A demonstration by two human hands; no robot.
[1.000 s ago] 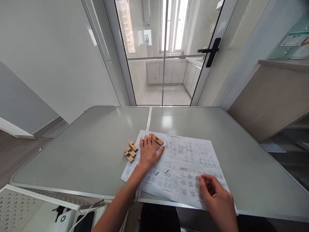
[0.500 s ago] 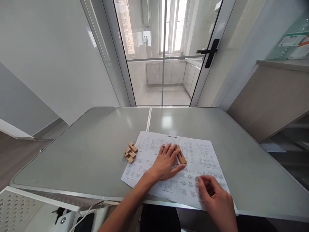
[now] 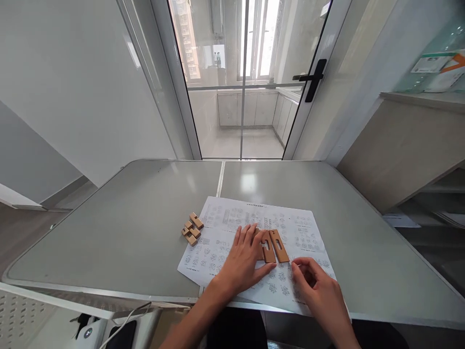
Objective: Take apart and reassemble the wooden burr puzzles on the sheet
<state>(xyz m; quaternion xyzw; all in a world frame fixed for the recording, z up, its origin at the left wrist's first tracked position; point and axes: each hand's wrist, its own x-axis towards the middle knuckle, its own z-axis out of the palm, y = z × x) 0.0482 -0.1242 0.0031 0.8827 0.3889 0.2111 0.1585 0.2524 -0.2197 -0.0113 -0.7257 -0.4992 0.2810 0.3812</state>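
My left hand [image 3: 240, 259] lies with fingers stretched out over flat wooden puzzle pieces, its fingertips partly covering those on the left. To the right of its fingers shows a flat slotted wooden piece [image 3: 269, 250]. Beside that, a second slotted piece with a dark number [image 3: 279, 246] lies tilted and uncovered. My right hand [image 3: 319, 291] is just right of and below this piece, thumb and forefinger pinched together, and nothing shows between them. Underneath everything is a printed sheet [image 3: 308, 232] covered with small line diagrams.
Several notched wooden blocks [image 3: 192, 230] sit by the sheet's left edge. The grey table [image 3: 109, 232] ends at a glass door [image 3: 225, 111]. A shelf with wrapped bottles [image 3: 432, 68] stands right. At lower left are a cable [image 3: 125, 325] and a white device [image 3: 89, 333].
The flat pieces now sit nearer the table's front edge, with the numbered one more exposed. My left hand has shifted slightly down and left; my right hand has moved left toward the pieces.
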